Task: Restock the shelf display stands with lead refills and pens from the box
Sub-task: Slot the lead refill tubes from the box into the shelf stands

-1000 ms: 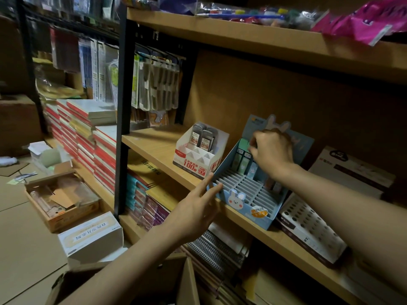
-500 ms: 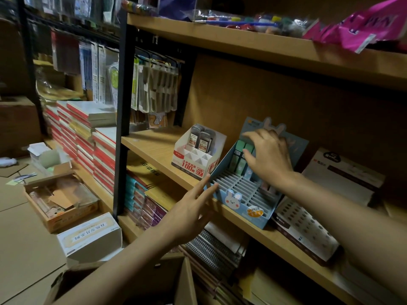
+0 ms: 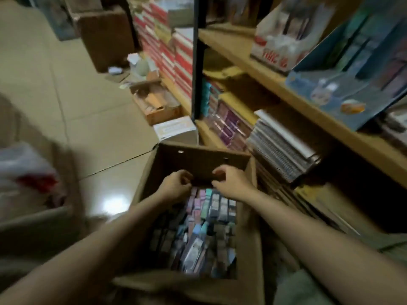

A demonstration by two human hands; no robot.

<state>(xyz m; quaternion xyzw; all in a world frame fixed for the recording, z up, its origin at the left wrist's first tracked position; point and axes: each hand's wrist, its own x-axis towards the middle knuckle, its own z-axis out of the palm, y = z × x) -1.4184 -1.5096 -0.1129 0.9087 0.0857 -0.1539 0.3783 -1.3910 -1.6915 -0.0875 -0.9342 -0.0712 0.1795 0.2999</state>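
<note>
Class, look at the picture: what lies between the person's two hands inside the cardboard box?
In the head view, only a dark gap in front of the cardboard box far wall lies between left hand and right hand; small packets sit just below.

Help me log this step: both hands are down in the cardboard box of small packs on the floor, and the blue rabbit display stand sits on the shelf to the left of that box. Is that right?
Not quite. The head view shows both the left hand and right hand in the cardboard box of small packs, but the blue rabbit display stand sits on the shelf to the right of the box.
</note>
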